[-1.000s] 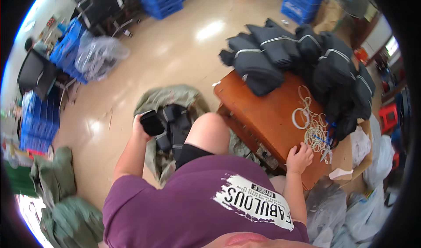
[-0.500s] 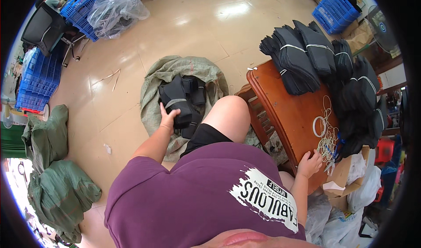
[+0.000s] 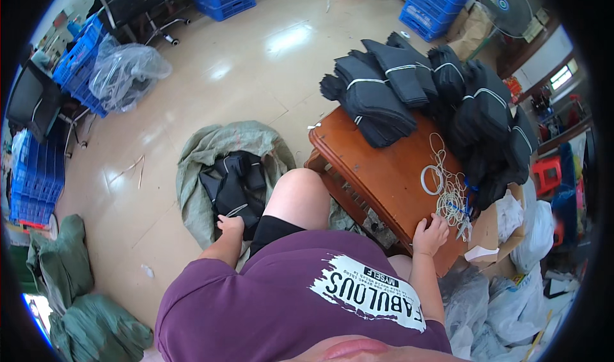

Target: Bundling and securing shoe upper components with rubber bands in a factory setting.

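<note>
At the near side of an open sack [image 3: 190, 160] of grey-green woven plastic, my left hand [image 3: 231, 225] is closed at the end of a tied bundle of black fabric pieces [image 3: 234, 196]. Some of its fingertips are hidden. Other black bundles [image 3: 246, 167] lie inside the sack, against my knee. My right hand [image 3: 430, 235] rests on the brown wooden table [image 3: 368, 170] with its fingers apart, holding nothing. Just beyond its fingertips lie a tangle of cream cord [image 3: 453, 203] and a white ring-shaped roll [image 3: 432, 180].
Tied black stacks [image 3: 377, 96] are heaped on the table's far and right sides. A cardboard box [image 3: 495, 234] and clear plastic bags [image 3: 505, 304] stand at the right. Green sacks [image 3: 99, 323] lie at the left; blue crates [image 3: 37, 180] and an office chair [image 3: 38, 103] stand beyond.
My left hand has lowered the black bundle into the sack and moved toward its near edge. My right hand stays on the table. The view has shifted right.
</note>
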Demonstrator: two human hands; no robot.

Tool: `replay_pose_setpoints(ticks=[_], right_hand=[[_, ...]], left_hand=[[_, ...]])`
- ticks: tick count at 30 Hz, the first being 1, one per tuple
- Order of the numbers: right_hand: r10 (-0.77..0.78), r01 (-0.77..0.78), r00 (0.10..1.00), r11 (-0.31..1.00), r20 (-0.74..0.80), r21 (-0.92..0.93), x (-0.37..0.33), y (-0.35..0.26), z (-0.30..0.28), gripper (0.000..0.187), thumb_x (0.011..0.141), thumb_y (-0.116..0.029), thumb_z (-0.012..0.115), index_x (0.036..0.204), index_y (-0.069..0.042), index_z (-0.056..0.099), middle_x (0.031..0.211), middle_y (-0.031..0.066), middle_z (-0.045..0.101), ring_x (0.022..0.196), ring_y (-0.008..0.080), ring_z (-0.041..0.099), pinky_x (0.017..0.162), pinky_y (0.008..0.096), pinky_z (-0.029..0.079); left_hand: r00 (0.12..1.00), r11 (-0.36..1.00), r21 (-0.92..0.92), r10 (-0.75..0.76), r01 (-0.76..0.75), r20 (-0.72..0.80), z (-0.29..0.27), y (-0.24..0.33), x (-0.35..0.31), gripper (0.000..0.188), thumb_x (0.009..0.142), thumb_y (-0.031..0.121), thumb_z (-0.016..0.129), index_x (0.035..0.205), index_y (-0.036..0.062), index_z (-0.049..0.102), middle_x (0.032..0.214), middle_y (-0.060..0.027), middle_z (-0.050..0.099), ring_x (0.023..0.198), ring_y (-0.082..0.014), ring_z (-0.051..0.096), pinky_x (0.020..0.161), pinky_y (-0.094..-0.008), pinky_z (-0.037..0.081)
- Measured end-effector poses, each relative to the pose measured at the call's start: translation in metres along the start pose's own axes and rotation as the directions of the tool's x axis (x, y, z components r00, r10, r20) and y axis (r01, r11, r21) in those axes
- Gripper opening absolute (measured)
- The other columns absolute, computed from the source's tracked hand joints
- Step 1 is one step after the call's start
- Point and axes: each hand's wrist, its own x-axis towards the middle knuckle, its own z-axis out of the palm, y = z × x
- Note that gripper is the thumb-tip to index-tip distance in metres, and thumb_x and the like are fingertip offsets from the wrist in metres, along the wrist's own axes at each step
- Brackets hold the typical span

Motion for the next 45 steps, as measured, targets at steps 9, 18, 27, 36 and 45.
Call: replay_pose_setpoints(ticks=[9,18,27,36,45], right_hand=[[0.040,-0.039,0.999,0.998,-0.004,0.039,0.001,-0.009,-0.003,0.034,0.081,-0.024,0.066,0.112,-0.010,0.061,0.123,0.0114,0.055,0.119,0.0345,0.048,0.099,0.0500,0.038],[0.046,-0.045,0.999,0.998,-0.012,0.044,-0.003,-0.005,-0.003,0.035,0.082,-0.024,0.064,0.113,-0.009,0.061,0.126,0.0143,0.053,0.123,0.0358,0.045,0.102,0.0511,0.035],[0.050,-0.050,0.999,0.998,0.011,0.045,-0.004,-0.007,-0.003,0.037,0.081,-0.023,0.065,0.114,-0.009,0.059,0.126,0.0145,0.052,0.123,0.0362,0.044,0.102,0.0511,0.034],[0.077,-0.079,0.996,0.995,0.033,0.060,0.000,-0.014,-0.012,0.037,0.079,-0.023,0.066,0.113,-0.009,0.060,0.125,0.0143,0.053,0.121,0.0363,0.045,0.101,0.0519,0.034],[0.046,-0.044,0.999,0.995,-0.017,0.095,-0.002,-0.010,-0.008,0.035,0.080,-0.023,0.065,0.112,-0.009,0.061,0.123,0.0136,0.054,0.120,0.0355,0.046,0.100,0.0515,0.036]], left_hand=[[0.027,0.003,-0.109,0.974,-0.994,-0.223,-0.074,0.223,-0.125,0.059,0.074,0.005,0.064,0.131,0.0086,0.055,0.141,-0.0215,0.046,0.130,-0.0415,0.044,0.110,-0.0472,0.037],[-0.266,-0.272,-0.394,0.961,-0.878,-0.071,-0.079,0.424,-0.360,0.072,0.082,0.030,0.070,0.144,0.0069,0.043,0.143,-0.0236,0.043,0.131,-0.0378,0.046,0.108,-0.0424,0.041],[0.405,0.485,-0.250,0.860,-0.838,0.311,-0.046,0.482,-0.441,0.101,0.074,0.036,0.077,0.156,0.0197,0.020,0.158,-0.0131,0.015,0.131,-0.0372,0.045,0.105,-0.0439,0.044],[0.491,0.379,-0.641,0.871,-0.667,0.004,-0.035,0.504,-0.410,0.104,0.058,0.020,0.079,0.150,0.0068,0.033,0.133,-0.0249,0.050,0.113,-0.0384,0.059,0.088,-0.0426,0.056],[0.008,-0.090,-0.985,0.996,-0.151,-0.092,-0.220,0.372,-0.283,0.078,0.069,0.000,0.052,0.146,0.0040,0.038,0.127,-0.0161,0.057,0.109,-0.0272,0.062,0.095,-0.0391,0.052]])
